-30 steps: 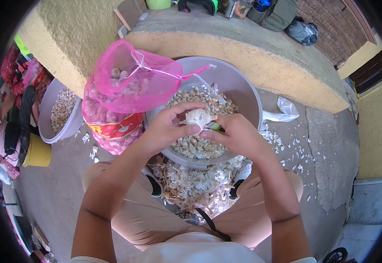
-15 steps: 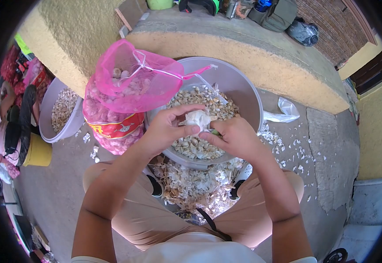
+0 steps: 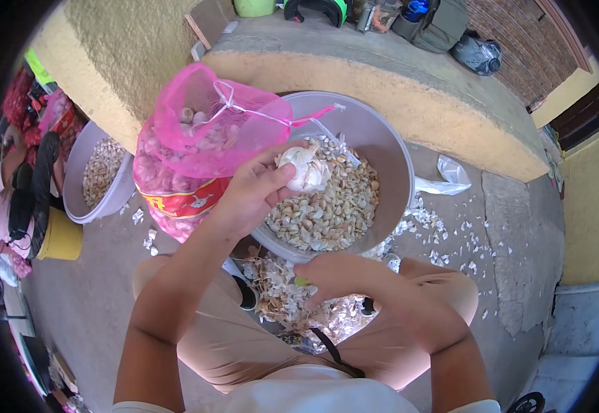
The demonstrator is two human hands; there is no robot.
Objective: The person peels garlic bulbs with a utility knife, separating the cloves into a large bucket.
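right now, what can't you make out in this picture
Green item in the right hand: head view, mostly covered by that hand.
Underside of the garlic bulb: head view, hidden by the bulb itself and the left hand.
Basin, left part: head view, behind the pink mesh bag.
Green container: head view, cut off by the top edge.

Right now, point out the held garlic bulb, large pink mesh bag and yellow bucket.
Held garlic bulb (image 3: 306, 172): head view, white side.
Large pink mesh bag (image 3: 203, 150): head view, middle of mesh.
Yellow bucket (image 3: 62, 237): head view, outer wall.
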